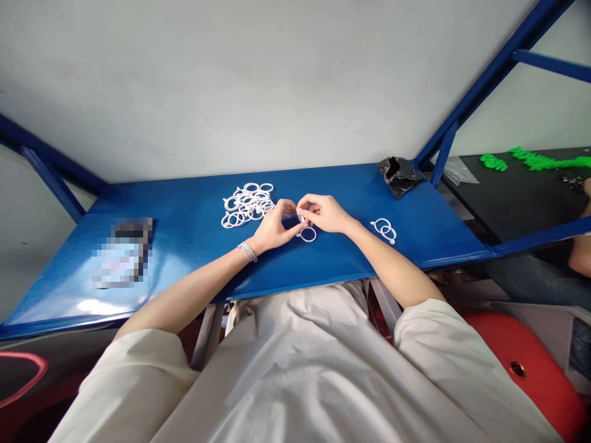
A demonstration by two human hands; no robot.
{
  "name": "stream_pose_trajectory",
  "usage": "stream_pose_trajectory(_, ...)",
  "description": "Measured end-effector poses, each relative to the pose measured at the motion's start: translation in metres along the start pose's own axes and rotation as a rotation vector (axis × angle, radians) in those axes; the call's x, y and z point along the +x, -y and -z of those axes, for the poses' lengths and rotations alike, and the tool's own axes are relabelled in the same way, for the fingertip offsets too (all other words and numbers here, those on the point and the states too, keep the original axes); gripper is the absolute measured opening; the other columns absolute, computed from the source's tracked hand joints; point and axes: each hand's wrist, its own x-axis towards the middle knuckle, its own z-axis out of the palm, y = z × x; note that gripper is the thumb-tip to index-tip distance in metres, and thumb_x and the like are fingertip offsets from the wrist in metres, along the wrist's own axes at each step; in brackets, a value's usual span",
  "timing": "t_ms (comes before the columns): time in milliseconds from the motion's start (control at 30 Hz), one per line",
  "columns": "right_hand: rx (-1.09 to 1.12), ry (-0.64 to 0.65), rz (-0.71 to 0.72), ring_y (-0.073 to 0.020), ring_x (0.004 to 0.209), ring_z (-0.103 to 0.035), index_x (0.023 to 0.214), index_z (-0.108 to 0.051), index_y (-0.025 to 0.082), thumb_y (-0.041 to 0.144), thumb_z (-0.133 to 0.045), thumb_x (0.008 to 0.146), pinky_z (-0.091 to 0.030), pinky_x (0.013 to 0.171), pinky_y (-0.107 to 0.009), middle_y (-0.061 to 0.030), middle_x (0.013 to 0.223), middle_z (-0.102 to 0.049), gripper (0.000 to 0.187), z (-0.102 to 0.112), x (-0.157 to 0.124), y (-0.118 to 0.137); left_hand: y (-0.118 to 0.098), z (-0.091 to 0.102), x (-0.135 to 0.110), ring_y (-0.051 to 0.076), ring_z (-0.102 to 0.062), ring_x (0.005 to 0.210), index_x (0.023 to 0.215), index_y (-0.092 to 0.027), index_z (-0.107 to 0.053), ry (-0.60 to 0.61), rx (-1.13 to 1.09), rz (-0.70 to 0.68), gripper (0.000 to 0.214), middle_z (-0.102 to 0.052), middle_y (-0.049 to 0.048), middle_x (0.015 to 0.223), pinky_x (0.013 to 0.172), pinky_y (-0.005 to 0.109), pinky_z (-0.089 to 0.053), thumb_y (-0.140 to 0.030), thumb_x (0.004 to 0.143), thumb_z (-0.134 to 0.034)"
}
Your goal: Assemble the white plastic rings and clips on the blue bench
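My right hand [322, 213] is closed in a pinch on a small white plastic piece [301, 217], partly hidden by the fingers. Close beside it, my left hand [276, 226] has its thumb stretched out and its fingers curved apart from the thumb; the fingertips of both hands nearly meet. Just below the fingertips is a white plastic ring [315, 234] with a small tab, near my left thumb; whether the thumb touches it I cannot tell. A loose pile of several white rings [247, 200] lies past my left hand. Two more white rings [385, 229] overlap to the right of my right forearm.
The blue tabletop [194, 215] meets a pale wall at the back. A blurred-out flat object [122, 252] lies at left, a crumpled black plastic bag [399, 176] at back right. Blue frame bars rise on both sides. A neighbouring dark table [503, 197] bears green pieces [535, 159]; another person's arm shows at far right.
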Motion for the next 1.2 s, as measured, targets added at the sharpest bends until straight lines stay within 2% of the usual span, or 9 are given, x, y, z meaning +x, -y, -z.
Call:
stream_pose_trajectory(100, -0.002, -0.045, 0.023, -0.0184, 0.068, -0.074, 0.1, -0.068, 0.017, 0.04, -0.067, 0.096, -0.055, 0.061, -0.028, -0.006, 0.09, -0.077, 0.023, 0.001, 0.0, 0.002, -0.003, 0.0, 0.0, 0.022, -0.078, 0.104, 0.133, -0.02, -0.054, 0.013, -0.069, -0.022, 0.049, -0.076, 0.0118, 0.121, 0.092, 0.036, -0.065, -0.046, 0.096, -0.074)
stream_pose_trajectory(167, -0.014, -0.056, 0.023, -0.0191, 0.069, -0.074, 0.1, -0.068, 0.017, 0.04, -0.067, 0.095, -0.054, 0.061, -0.028, -0.0066, 0.09, -0.078, 0.023, 0.002, 0.0, 0.002, -0.006, 0.0, 0.0, 0.022, -0.078, 0.104, 0.134, -0.019, -0.056, 0.024, -0.065, -0.028, 0.045, -0.077, 0.0122, 0.119, 0.092, 0.036, -0.065, -0.044, 0.099, -0.07)
stream_pose_trajectory(433, -0.129, -0.082, 0.066, -0.0186, 0.071, -0.071, 0.097, -0.073, 0.018, 0.037, -0.062, 0.099, -0.052, 0.068, -0.03, -0.0066, 0.089, -0.078, 0.022, 0.003, 0.001, -0.001, -0.003, 0.001, 0.001, 0.02, -0.076, 0.09, 0.118, -0.018, -0.062, -0.032, 0.003, -0.011, 0.037, -0.074, 0.0103, 0.108, 0.083, 0.036, -0.066, -0.043, 0.094, -0.074)
stream_pose_trajectory(667, -0.219, -0.066, 0.09, -0.0181, 0.074, -0.064, 0.092, -0.072, 0.017, 0.031, -0.061, 0.098, -0.046, 0.07, -0.03, -0.0074, 0.089, -0.077, 0.02, 0.003, 0.002, -0.001, -0.001, 0.001, 0.001, 0.017, -0.071, 0.077, 0.1, -0.02, -0.06, 0.005, -0.011, -0.005, 0.033, -0.07, 0.0046, 0.09, 0.073, 0.033, -0.062, -0.046, 0.089, -0.078)
stream_pose_trajectory(933, -0.215, -0.052, 0.073, -0.0155, 0.069, -0.06, 0.087, -0.071, 0.017, 0.027, -0.062, 0.095, -0.042, 0.067, -0.028, -0.0045, 0.083, -0.075, 0.016, 0.003, 0.003, -0.002, 0.001, 0.001, 0.0, 0.014, -0.068, 0.071, 0.098, -0.02, -0.057, 0.066, -0.089, -0.013, 0.033, -0.064, 0.0027, 0.091, 0.067, 0.031, -0.063, -0.045, 0.091, -0.076)
stream_pose_trajectory(1200, -0.074, -0.035, -0.011, -0.0148, 0.064, -0.063, 0.085, -0.07, 0.017, 0.03, -0.065, 0.093, -0.046, 0.061, -0.027, -0.0029, 0.077, -0.073, 0.016, 0.002, 0.003, -0.001, 0.006, 0.003, 0.0, 0.014, -0.065, 0.071, 0.098, -0.02, -0.059, 0.057, -0.079, -0.082, 0.029, -0.06, 0.0021, 0.091, 0.066, 0.032, -0.061, -0.044, 0.094, -0.076)
